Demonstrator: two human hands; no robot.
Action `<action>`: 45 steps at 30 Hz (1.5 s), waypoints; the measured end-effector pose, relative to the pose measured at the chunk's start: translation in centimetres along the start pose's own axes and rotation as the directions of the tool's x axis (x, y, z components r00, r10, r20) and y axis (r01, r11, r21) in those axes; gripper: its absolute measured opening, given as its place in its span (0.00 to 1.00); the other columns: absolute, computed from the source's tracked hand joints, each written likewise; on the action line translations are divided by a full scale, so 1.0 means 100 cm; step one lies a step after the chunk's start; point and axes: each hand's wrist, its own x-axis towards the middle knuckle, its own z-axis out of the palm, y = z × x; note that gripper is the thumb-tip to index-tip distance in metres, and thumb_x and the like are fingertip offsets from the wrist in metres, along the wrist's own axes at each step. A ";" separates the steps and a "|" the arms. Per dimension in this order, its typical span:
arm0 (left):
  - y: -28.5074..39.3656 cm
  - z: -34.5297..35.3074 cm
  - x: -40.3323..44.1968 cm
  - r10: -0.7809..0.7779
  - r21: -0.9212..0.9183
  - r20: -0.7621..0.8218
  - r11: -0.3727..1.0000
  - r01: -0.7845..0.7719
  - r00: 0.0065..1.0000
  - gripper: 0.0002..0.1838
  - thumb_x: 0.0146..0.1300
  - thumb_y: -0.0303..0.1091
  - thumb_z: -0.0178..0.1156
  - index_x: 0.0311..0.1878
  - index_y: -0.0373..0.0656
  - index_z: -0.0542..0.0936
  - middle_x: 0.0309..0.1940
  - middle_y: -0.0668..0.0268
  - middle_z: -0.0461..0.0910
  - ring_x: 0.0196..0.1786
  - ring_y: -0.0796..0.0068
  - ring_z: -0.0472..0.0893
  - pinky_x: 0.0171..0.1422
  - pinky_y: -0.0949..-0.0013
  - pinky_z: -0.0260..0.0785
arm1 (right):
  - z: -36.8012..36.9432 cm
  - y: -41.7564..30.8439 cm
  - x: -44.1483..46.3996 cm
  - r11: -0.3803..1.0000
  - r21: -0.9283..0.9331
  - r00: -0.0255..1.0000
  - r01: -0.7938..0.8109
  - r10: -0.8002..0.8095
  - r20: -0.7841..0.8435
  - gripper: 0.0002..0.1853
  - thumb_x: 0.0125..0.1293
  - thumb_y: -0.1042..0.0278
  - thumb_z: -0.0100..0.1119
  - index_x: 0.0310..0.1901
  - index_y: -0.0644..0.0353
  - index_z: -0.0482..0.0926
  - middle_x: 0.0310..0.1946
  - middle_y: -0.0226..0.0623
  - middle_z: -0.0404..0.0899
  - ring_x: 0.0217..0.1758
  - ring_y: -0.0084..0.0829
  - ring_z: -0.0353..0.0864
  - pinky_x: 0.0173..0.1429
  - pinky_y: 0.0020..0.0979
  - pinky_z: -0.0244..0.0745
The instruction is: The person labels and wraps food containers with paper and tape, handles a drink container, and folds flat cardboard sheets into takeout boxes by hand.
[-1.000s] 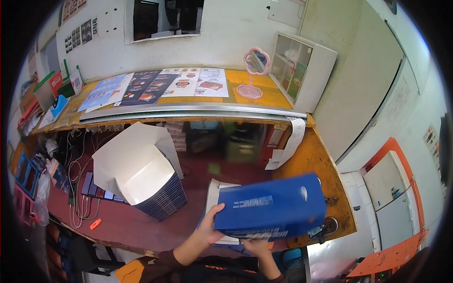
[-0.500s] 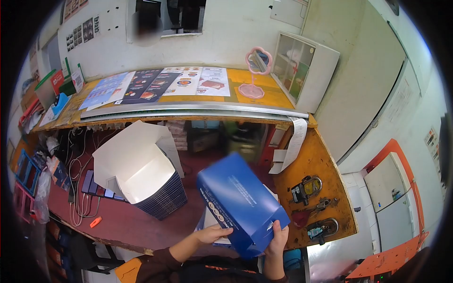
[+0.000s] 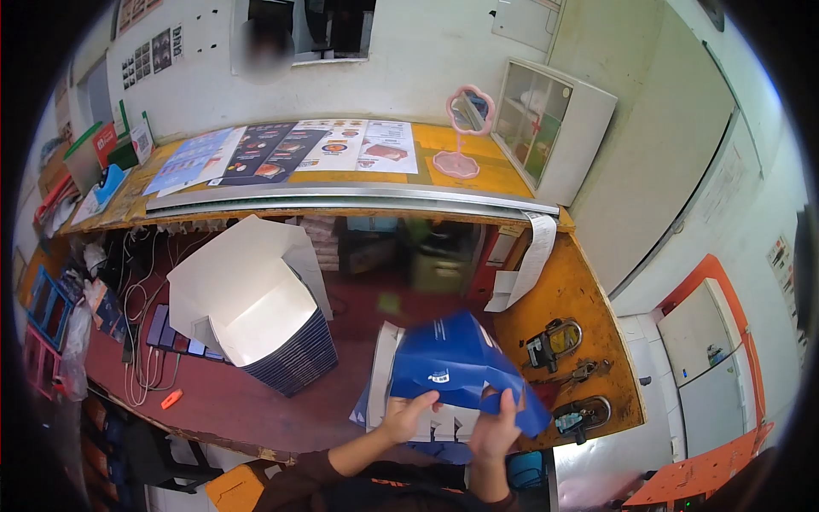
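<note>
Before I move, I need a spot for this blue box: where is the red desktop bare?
The red desktop is bare between the carton stack and the pale card beneath the blue box, and between the stack and the orange marker. Cables and phones crowd its left side; padlocks crowd the wooden ledge at right.

I wear dark brown sleeves [image 3: 299, 485] that leave my forearms [image 3: 360, 452] bare, and a black front [image 3: 363, 493] with orange lettering [image 3: 391, 483].
</note>
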 end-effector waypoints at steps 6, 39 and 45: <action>0.022 -0.046 0.025 0.432 0.590 0.341 0.593 -0.548 0.835 0.08 0.51 0.16 0.55 0.29 0.39 0.81 0.30 0.60 0.80 0.26 0.78 0.78 0.30 0.77 0.70 | -0.030 -0.034 0.035 0.801 0.429 0.894 -0.417 0.275 0.355 0.12 0.62 0.74 0.50 0.48 0.61 0.70 0.39 0.32 0.74 0.41 0.25 0.74 0.50 0.29 0.70; -0.012 -0.006 0.001 0.025 0.406 0.002 0.913 -0.024 1.000 0.09 0.63 0.33 0.54 0.43 0.38 0.76 0.37 0.62 0.79 0.33 0.75 0.79 0.35 0.71 0.71 | 0.020 0.022 -0.004 0.736 0.513 0.895 -0.442 0.395 0.205 0.06 0.61 0.72 0.57 0.38 0.50 0.71 0.29 0.24 0.73 0.29 0.18 0.70 0.35 0.21 0.66; -0.005 -0.047 0.004 -0.351 -0.667 0.172 0.646 0.371 0.921 0.21 0.66 0.52 0.39 0.39 0.48 0.77 0.47 0.72 0.76 0.51 0.69 0.71 0.52 0.62 0.61 | 0.016 0.035 0.012 0.918 0.317 0.970 -0.237 0.243 0.019 0.20 0.57 0.80 0.57 0.51 0.58 0.69 0.42 0.31 0.74 0.42 0.23 0.74 0.48 0.26 0.71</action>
